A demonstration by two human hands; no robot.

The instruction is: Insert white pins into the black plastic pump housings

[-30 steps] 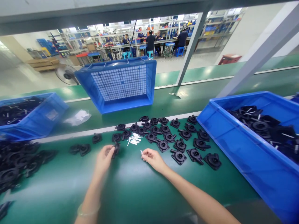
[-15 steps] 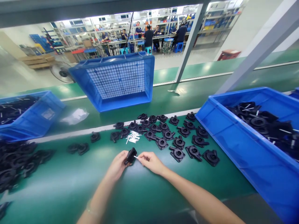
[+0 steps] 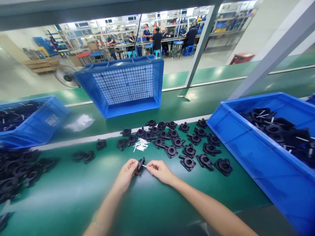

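Note:
My left hand [image 3: 128,172] is closed around a black plastic pump housing [image 3: 140,165], held tilted on edge just above the green bench. Between the thumb and fingers of my right hand [image 3: 158,170] is a thin white pin [image 3: 144,166], its far end at the face of the housing. Whether the pin's tip sits inside the housing I cannot tell. A small pile of white pins [image 3: 140,144] lies on the bench beyond my hands. To its right, several similar black housings [image 3: 189,150] are spread out, mostly flat with the round side up.
A large blue bin [image 3: 251,144] with black housings and white pins stands at right; another blue bin [image 3: 52,114] is at left. Loose black parts [image 3: 14,170] are heaped at the left. An upended blue crate [image 3: 133,111] stands behind. People sit in the background.
The housing in my left hand has turned, so it now shows more edge-on. My right hand stays close by with the pin.

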